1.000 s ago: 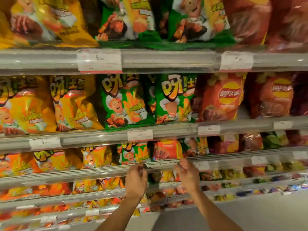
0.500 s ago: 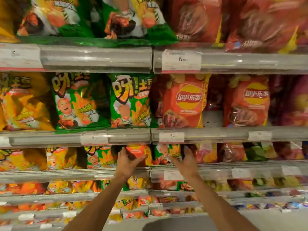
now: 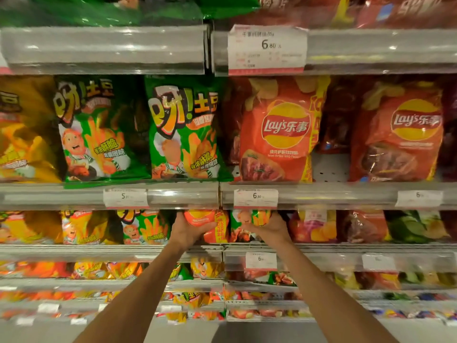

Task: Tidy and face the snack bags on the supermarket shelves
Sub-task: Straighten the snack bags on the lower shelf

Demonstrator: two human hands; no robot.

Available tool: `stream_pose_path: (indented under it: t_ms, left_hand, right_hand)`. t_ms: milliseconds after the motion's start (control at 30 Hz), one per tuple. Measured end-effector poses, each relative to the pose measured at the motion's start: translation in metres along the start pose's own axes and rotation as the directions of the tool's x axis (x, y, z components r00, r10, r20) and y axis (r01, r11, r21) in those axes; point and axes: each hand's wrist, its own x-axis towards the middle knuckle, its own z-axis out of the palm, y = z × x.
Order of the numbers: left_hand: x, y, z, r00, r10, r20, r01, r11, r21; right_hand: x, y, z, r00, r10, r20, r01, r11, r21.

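Both my hands reach into the shelf row just below the middle price rail. My left hand (image 3: 186,231) grips the left side of an orange-red Lay's bag (image 3: 210,225) standing at the shelf joint. My right hand (image 3: 270,230) holds a small green fries bag (image 3: 249,220) right beside it. The two bags touch each other. Their tops are hidden behind the price rail (image 3: 173,196). Above, two green fries bags (image 3: 99,134) and a red Lay's bag (image 3: 282,134) face forward.
Yellow and green snack bags (image 3: 146,229) fill the same row to the left; red and green chip bags (image 3: 361,226) stand to the right. Price tags (image 3: 256,198) hang on the rails. Several lower shelves with small packs run below my arms.
My view has shifted right and closer to the shelf. Both hands rose from the lower shelf rail to the row above and closed on the two bags.
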Motion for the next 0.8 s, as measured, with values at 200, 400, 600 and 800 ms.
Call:
stream_pose_path:
  t_ms: [200,400,600,800]
  left_hand:
    - [-0.007,0.005,-0.006,0.998,0.047,-0.050,-0.047,0.999,0.003]
    - [-0.008,0.005,-0.008,0.995,0.062,-0.078,-0.064,0.998,-0.021]
    - [-0.010,0.002,0.003,0.989,0.035,-0.143,-0.035,0.999,0.006]
    - [-0.023,0.017,0.046,0.981,0.089,-0.171,-0.083,0.996,0.039]
  right_hand:
    - [-0.015,-0.014,0.005,0.996,-0.005,-0.084,0.005,1.000,0.002]
    - [-0.029,-0.021,0.001,0.971,-0.137,-0.196,0.135,0.991,-0.023]
    - [-0.045,-0.001,-0.023,0.963,-0.102,-0.249,0.102,0.995,-0.012]
    - [-0.069,0.040,-0.054,0.958,-0.043,-0.283,0.071,0.993,0.092]
